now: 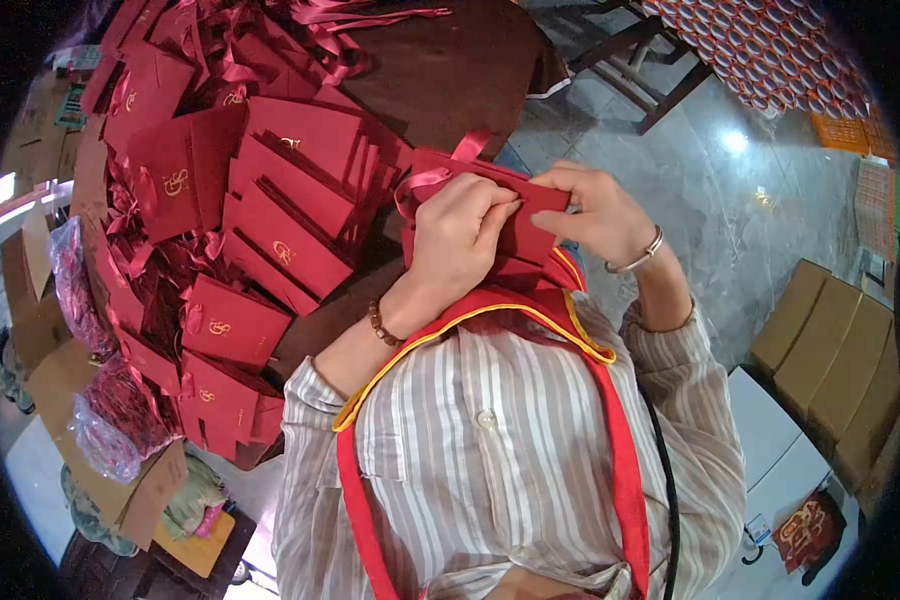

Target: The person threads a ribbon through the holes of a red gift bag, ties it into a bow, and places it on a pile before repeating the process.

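A red paper bag (530, 225) with a pink ribbon (470, 146) is held up in front of my chest. My left hand (460, 225), with a beaded bracelet at the wrist, lies over its left part, the thumb and fingers pinched together at the bag's edge. At the right end my right hand (595, 215), wearing a metal bangle, grips the bag between thumb and fingers. Many red bags (295, 245) with gold print and ribbons lie in overlapping piles just left of my hands.
The piles rest on a round brown table (450, 75). A wooden stool (650, 80) stands beyond it. Orange-rimmed items fill the top right. Cardboard boxes (820, 350) are on the right, and plastic-wrapped red bundles (135, 405) on the left. I wear a red apron with yellow trim.
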The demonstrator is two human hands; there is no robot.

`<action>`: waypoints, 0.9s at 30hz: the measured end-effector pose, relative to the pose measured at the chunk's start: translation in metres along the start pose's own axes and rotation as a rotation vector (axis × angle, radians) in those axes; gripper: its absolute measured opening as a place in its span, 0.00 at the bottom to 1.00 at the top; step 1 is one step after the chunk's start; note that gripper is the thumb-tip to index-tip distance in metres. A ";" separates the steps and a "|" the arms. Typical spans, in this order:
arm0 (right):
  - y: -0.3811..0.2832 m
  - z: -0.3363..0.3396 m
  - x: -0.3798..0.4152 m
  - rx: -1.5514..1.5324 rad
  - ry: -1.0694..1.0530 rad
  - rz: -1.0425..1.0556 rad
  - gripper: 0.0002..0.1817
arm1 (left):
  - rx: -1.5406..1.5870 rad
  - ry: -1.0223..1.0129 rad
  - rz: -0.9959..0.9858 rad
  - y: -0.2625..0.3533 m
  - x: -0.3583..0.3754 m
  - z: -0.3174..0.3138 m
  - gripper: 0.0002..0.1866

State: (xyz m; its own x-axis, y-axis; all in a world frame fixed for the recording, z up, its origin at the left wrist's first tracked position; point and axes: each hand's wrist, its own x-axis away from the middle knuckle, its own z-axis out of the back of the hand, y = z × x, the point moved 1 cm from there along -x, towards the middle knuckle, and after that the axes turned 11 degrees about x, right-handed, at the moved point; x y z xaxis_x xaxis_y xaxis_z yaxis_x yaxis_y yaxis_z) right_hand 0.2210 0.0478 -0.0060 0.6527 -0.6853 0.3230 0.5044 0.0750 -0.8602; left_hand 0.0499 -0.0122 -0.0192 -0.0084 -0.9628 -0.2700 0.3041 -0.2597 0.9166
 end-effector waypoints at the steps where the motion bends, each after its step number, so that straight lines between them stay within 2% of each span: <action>1: 0.000 0.000 0.000 -0.008 0.003 -0.007 0.14 | -0.021 0.018 -0.044 0.000 0.001 0.000 0.04; 8: -0.007 -0.003 0.003 0.100 0.096 0.066 0.12 | -0.147 0.037 -0.231 0.002 0.000 -0.002 0.06; 10: -0.006 -0.005 0.004 0.067 0.122 0.071 0.11 | -0.298 0.025 -0.359 0.006 -0.001 -0.002 0.07; 13: -0.006 -0.006 0.006 0.071 0.147 0.050 0.11 | -0.419 -0.002 -0.414 0.004 0.002 -0.004 0.07; 23: 0.006 -0.012 0.008 0.051 0.172 0.046 0.12 | -0.315 -0.031 -0.444 -0.003 0.002 -0.006 0.07; 25: 0.013 -0.019 0.010 -0.149 0.203 0.000 0.12 | -0.305 -0.022 -0.447 -0.002 0.002 -0.007 0.06; 27: 0.008 -0.021 0.013 -0.114 0.258 -0.019 0.12 | -0.294 -0.015 -0.454 -0.003 0.000 -0.009 0.06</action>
State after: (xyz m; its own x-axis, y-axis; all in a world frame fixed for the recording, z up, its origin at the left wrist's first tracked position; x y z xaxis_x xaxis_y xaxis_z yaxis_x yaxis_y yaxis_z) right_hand 0.2209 0.0243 -0.0168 0.4710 -0.8486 0.2411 0.4390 -0.0116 -0.8984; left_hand 0.0578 -0.0112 -0.0245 -0.2140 -0.7602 -0.6134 0.5209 -0.6201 0.5867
